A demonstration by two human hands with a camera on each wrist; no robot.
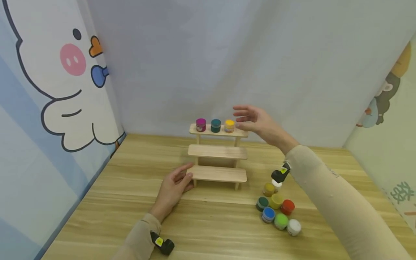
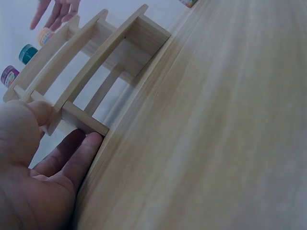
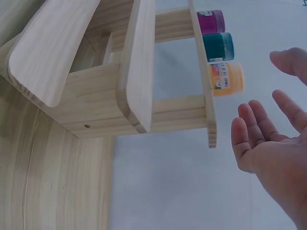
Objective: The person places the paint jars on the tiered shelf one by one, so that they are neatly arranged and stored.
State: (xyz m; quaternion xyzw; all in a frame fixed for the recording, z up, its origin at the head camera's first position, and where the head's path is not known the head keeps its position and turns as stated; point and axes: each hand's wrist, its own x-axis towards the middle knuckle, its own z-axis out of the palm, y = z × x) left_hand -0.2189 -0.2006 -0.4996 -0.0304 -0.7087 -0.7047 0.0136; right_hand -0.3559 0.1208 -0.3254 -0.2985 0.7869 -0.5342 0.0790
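A three-tier wooden display stand (image 1: 217, 174) stands on the table. Its top tier carries three small paint jars in a row: purple (image 1: 200, 125), teal (image 1: 216, 125) and yellow-orange (image 1: 229, 126). With thumb above and fingers at the side, my left hand (image 1: 173, 188) grips the left end of the lowest tier; the left wrist view shows this hand (image 2: 43, 163) at the stand's foot. Just right of the yellow-orange jar, my right hand (image 1: 256, 122) hovers, fingers spread and holding nothing. In the right wrist view a gap separates that hand (image 3: 278, 139) from the jar (image 3: 226, 78).
Several more paint jars cluster on the table (image 1: 130, 202) to the right of the stand, among them a red jar (image 1: 287, 207), a blue jar (image 1: 268, 214) and a white jar (image 1: 294, 227). Behind the stand hangs a pale cloth (image 1: 169, 72). Printed panels (image 1: 26, 151) flank the table.
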